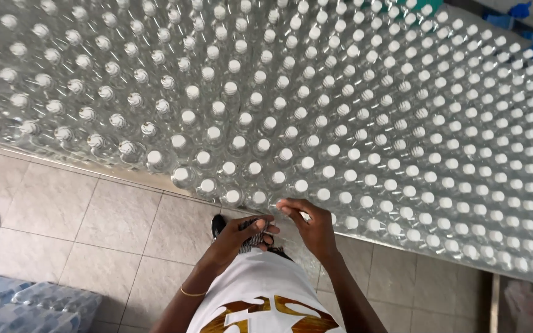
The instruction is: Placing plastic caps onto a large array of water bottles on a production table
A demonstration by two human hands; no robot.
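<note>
Hundreds of capped clear bottles (316, 123) stand packed in rows while the left hand (242, 233) pinches a small dark object (251, 237) in a narrow grip and the right hand (313, 225) curls at the nearest bottle's edge, its grip unclear.

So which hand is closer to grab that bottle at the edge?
Probably the right hand: its fingertips already sit at a white-capped bottle in the front row. The left hand is lower, busy holding a small dark striped thing.
</note>
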